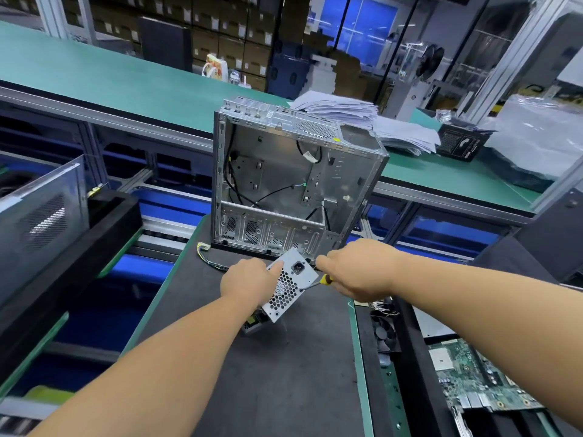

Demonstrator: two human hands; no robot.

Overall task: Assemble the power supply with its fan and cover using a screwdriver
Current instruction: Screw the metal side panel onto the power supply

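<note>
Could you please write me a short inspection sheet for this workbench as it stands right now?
Surface: dark mat, bare in front.
Job's things: power supply tilted up on the mat; screwdriver tip on its perforated face.
Clutter: open computer case upright behind; paper stack on the green bench.
Grippers: left hand grips the power supply; right hand grips the screwdriver.
Cables: wire bundle trailing left of the case; black leads inside it.
Surroundings: circuit board lower right; stacked cartons beyond.
</note>
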